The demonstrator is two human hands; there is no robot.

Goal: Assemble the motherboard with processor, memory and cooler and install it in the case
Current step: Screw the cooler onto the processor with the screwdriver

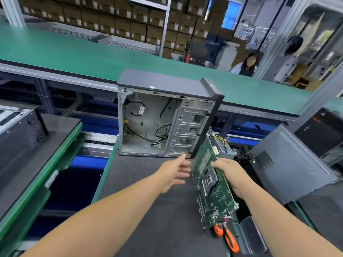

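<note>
An open grey computer case (148, 125) stands upright on the dark mat (148, 201), its side panel off and loose black cables inside. My right hand (232, 175) grips the green motherboard (211, 184) by its right edge and holds it on edge, tilted, above the mat just right of the case. The board's socket area faces left. My left hand (176, 173) is open with fingers spread, hovering just left of the board and below the case's front bottom corner, touching nothing.
Orange-handled pliers (225, 236) lie on the mat under the board. A power supply with yellow wires (220, 145) sits behind the board. More dark cases stand at right (289, 164) and left (18, 134). A green conveyor (92, 52) runs behind, with a person (246, 65) beyond it.
</note>
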